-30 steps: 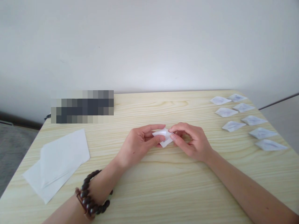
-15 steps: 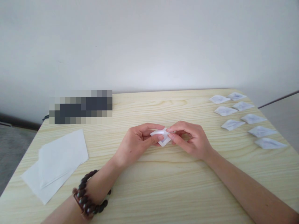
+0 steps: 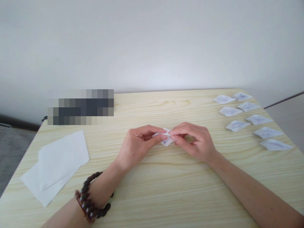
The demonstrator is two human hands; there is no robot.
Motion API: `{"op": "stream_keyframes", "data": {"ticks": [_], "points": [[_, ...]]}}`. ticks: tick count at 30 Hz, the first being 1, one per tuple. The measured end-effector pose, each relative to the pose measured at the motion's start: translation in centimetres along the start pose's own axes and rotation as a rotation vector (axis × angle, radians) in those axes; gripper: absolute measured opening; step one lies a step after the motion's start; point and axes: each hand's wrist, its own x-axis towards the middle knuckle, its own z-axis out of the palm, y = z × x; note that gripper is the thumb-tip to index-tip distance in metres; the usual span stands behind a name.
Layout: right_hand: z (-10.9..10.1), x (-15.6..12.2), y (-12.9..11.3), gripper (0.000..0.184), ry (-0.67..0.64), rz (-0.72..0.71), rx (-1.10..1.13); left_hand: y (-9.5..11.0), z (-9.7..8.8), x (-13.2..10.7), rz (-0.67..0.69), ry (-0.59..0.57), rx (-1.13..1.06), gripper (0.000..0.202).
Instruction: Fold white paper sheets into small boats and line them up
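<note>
A small folded white paper piece (image 3: pixel 166 139) sits between both my hands just above the middle of the light wooden table (image 3: pixel 166 190). My left hand (image 3: pixel 140 144) pinches its left side with thumb and fingers closed. My right hand (image 3: pixel 193 141) pinches its right side the same way. Most of the paper is hidden by my fingertips. A dark beaded bracelet (image 3: pixel 91 199) circles my left wrist.
Several finished folded paper shapes (image 3: pixel 247 118) lie in two rows at the table's far right. Flat white sheets (image 3: pixel 57 164) overlap at the left edge. A blurred dark object (image 3: pixel 80 107) lies at the back left, against a plain wall.
Both hands have pressed the paper piece smaller and flatter between the fingertips. The view has shifted slightly; the hands stay at the same spot on the table.
</note>
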Motion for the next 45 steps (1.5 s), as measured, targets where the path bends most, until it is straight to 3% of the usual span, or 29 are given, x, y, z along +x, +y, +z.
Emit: {"op": "stream_keyframes", "data": {"ticks": [16,24,28,35,41,45], "points": [[-0.17,0.29,-0.15,0.005,-0.031,0.096,0.060,0.08,-0.09,-0.26,0.002,0.006,0.084,0.013],[0.12,0.41,-0.36,0.004,0.026,0.287,0.142,0.10,0.24,-0.11,0.012,0.054,0.097,0.016],[0.24,0.41,-0.22,0.005,0.037,0.343,0.168,-0.06,0.12,-0.10,-0.046,0.061,0.035,0.029],[0.36,0.44,-0.08,0.009,0.097,0.372,0.226,0.06,0.11,0.01,-0.066,0.095,0.052,0.026],[0.23,0.40,0.24,0.006,0.128,0.392,0.204,0.18,-0.25,0.32,-0.107,0.067,0.018,0.035],[0.05,0.36,0.51,0.005,0.149,0.420,0.223,0.27,-0.34,0.41,-0.081,0.060,0.034,0.024]]}}
